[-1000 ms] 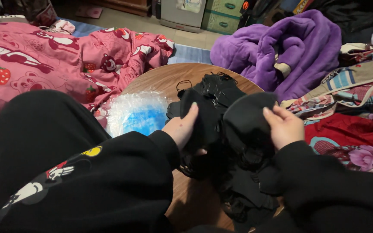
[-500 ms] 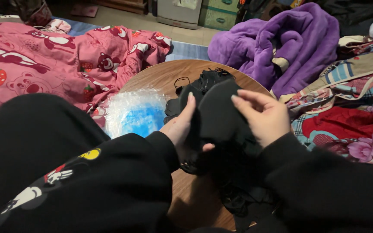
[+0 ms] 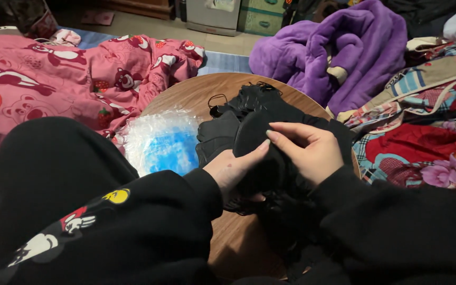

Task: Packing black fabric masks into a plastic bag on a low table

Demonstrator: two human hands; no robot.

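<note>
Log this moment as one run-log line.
left hand: under black garment | right hand: pinching it on top | round wooden table | clear plastic bag left

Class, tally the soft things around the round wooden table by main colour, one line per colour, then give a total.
Black: 1, the black garment held in both the left hand and the right hand
Pink: 1, pink strawberry blanket
Purple: 1, purple fleece robe
Blue and clear: 1, plastic bag
Total: 4
</note>
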